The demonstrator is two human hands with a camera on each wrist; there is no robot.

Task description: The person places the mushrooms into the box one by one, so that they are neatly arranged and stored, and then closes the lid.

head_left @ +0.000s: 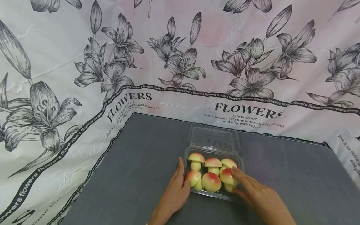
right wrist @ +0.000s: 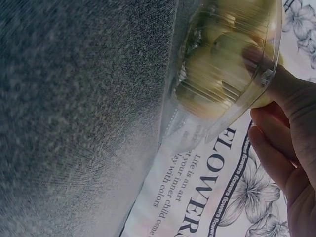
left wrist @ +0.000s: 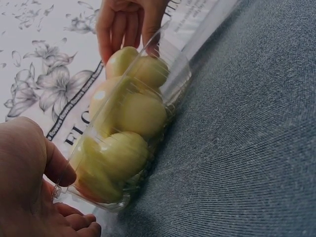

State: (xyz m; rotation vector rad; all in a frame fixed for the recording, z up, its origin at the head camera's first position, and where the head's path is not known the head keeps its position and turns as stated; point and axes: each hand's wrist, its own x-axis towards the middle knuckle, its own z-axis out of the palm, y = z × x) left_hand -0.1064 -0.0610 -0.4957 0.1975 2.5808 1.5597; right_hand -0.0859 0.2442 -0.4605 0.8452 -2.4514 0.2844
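Note:
A clear plastic container holds several mushroom-shaped pieces with red-and-yellow caps and pale yellow-green stems, set in two rows. My left hand holds the container's left side, its thumb over the rim and its fingers along the outside, as the left wrist view shows. At the front right corner, my right hand pinches one mushroom-shaped piece, fingers on the cap and thumb low by the stem. Through the plastic, the right wrist view shows that thumb inside the wall. The piece's far side is hidden.
Hinged at the back, the container's clear lid lies folded open on the dark grey table. Behind and to the left hangs a white cloth printed with flowers and lettering, meeting the table's back edge.

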